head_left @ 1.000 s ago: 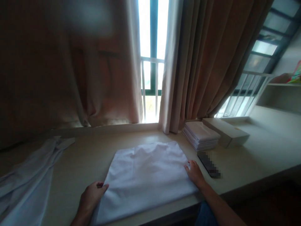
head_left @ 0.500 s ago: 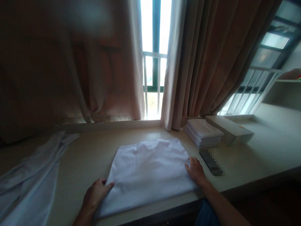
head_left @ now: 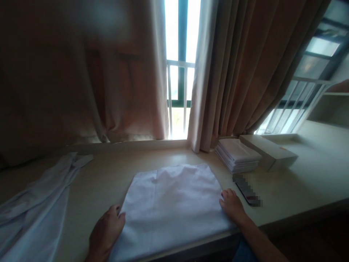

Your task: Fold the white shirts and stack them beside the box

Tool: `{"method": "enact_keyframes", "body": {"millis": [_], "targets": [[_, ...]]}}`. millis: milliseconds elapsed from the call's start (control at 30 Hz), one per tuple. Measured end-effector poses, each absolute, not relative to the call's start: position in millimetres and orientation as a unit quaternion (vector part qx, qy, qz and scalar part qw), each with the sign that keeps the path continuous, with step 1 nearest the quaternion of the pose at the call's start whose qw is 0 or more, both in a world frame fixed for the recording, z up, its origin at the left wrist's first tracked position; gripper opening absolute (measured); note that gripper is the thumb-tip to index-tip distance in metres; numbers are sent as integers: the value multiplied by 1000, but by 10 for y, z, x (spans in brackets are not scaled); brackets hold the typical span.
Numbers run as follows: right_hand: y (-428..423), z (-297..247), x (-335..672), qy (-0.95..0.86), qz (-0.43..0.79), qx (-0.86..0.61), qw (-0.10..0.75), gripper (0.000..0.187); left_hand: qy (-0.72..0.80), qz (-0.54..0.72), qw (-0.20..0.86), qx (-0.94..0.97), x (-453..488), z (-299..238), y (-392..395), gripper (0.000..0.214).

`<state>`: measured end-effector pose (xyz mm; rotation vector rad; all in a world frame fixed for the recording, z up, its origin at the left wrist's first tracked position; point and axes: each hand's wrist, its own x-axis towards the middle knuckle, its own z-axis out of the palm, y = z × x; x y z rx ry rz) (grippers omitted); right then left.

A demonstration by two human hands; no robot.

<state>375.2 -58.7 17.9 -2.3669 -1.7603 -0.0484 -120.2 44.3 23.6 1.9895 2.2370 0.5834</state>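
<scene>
A folded white cloth (head_left: 177, 203) lies flat on the pale counter, its near edge along the counter's front; its exact kind does not show. My left hand (head_left: 107, 227) is closed at the cloth's left edge, with the thumb at the fabric and the other fingers partly hidden. At the right edge, my right hand (head_left: 233, 205) has its fingers curled in and pinched on the border. Creases run across the far part of the cloth, and a seam goes down its left side.
Loose white fabric (head_left: 40, 207) is spread at the left. A stack of folded white cloths (head_left: 237, 154) stands at the back right beside a pale box (head_left: 269, 153). A dark, partly blurred flat object (head_left: 247, 191) lies near my right hand. Curtains (head_left: 231, 72) hang behind the counter (head_left: 98, 185).
The cloth has slid a little nearer to me, and both hands have come slightly closer with it. My left thumb has drawn back from over the fabric to its edge.
</scene>
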Motion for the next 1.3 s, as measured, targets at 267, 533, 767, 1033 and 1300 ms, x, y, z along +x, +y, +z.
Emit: {"method": "enact_keyframes", "body": {"millis": [267, 533, 767, 1033, 1300], "targets": [[260, 249, 2923, -728, -9, -668, 154, 52, 447, 182, -6, 876, 594, 440, 807, 46], [1176, 116, 2672, -724, 108, -674, 100, 65, 523, 104, 25, 845, 1003, 49, 1518, 59], [1200, -23, 2836, -715, 130, -681, 83, 72, 550, 87, 38, 830, 928, -147, 1596, 64], [1229, -98, 3589, -612, 78, -784, 75, 79, 549, 87, 52, 830, 846, -158, 1663, 64], [1198, -166, 3619, -584, 30, -804, 105, 86, 542, 80, 109, 830, 830, -63, 1771, 67]]}}
